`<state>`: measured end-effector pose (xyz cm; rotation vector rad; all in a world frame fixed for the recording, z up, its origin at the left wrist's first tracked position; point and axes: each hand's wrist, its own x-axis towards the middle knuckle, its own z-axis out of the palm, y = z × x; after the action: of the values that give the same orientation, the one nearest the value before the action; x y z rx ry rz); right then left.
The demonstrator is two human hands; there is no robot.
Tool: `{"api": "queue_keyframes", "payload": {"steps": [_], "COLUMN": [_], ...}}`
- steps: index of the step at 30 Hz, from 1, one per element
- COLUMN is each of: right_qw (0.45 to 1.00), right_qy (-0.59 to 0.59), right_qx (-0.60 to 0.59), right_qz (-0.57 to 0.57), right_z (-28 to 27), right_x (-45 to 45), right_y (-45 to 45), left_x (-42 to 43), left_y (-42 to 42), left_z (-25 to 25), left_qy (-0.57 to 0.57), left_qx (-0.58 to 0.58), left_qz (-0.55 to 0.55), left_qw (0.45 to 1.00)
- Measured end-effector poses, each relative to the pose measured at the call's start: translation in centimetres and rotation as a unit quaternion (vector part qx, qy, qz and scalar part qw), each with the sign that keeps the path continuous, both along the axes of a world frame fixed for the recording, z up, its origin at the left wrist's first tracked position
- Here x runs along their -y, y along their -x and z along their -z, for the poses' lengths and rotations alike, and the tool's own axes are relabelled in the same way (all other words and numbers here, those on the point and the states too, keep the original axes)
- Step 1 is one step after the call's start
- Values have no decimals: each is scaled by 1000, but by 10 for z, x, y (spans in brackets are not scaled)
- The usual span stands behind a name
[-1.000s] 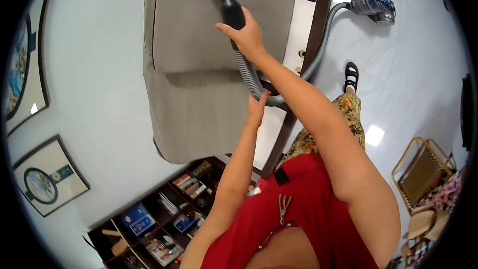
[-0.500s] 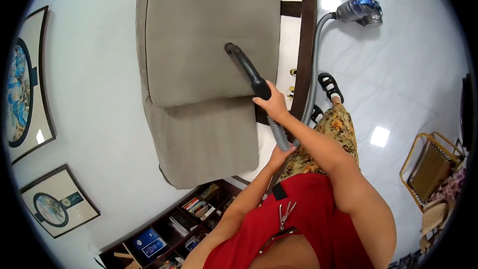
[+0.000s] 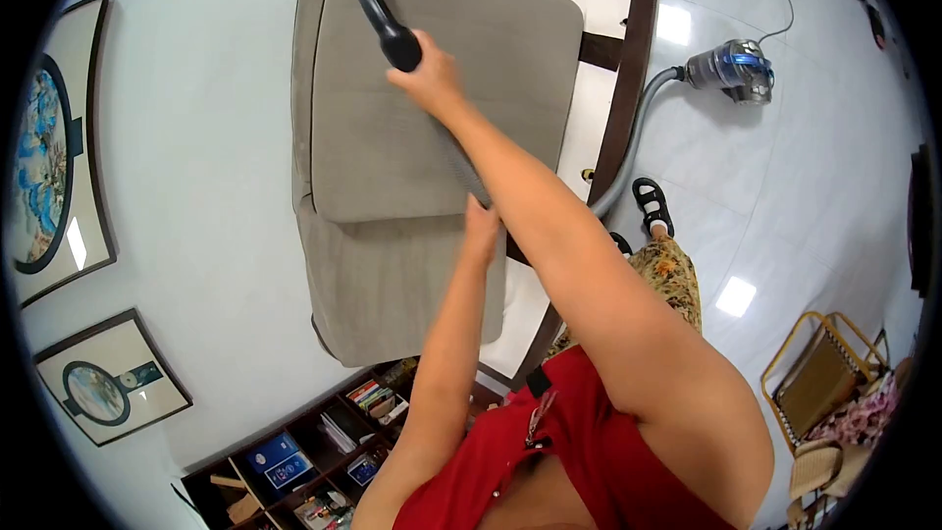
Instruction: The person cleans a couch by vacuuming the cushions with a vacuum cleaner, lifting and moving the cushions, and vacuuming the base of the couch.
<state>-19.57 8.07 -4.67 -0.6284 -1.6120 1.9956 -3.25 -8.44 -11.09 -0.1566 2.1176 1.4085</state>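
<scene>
My right hand is wrapped round the black handle of a vacuum cleaner wand. The wand's tip rests at the far left corner of a grey-beige sofa cushion. Lower down, my left hand grips the grey ribbed hose, partly hidden behind my right forearm. The hose runs on past the sofa's dark wooden edge to the canister vacuum cleaner, grey with blue parts, on the tiled floor. A second cushion lies nearer to me.
A dark wooden rail edges the sofa. Framed pictures hang on the white wall at left. A dark bookshelf stands below, and a folding chair at right. Another person's sandalled feet show at top right.
My right hand has pushed the wand from the middle of the cushion to its far left corner. My left hand has followed with the hose, and the view has shifted somewhat.
</scene>
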Motion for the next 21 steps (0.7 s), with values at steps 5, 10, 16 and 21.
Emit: {"api": "queue_keyframes", "payload": {"steps": [5, 10, 16, 21], "right_qw": [999, 989, 996, 997], "right_qy": [25, 71, 40, 16], "right_qx": [10, 89, -71, -38], "right_qz": [-35, -93, -37, -58], "right_z": [63, 99, 18, -42], "right_x": [-1, -15, -33, -64], "right_y": [-92, -169, -101, -12], "left_x": [31, 24, -11, -43], "left_y": [-72, -132, -66, 22], "left_z": [68, 68, 43, 1], "left_qy": [33, 36, 19, 6], "left_qx": [87, 158, 4, -38], "left_qz": [69, 99, 32, 3], "left_qw": [993, 982, 999, 999]}}
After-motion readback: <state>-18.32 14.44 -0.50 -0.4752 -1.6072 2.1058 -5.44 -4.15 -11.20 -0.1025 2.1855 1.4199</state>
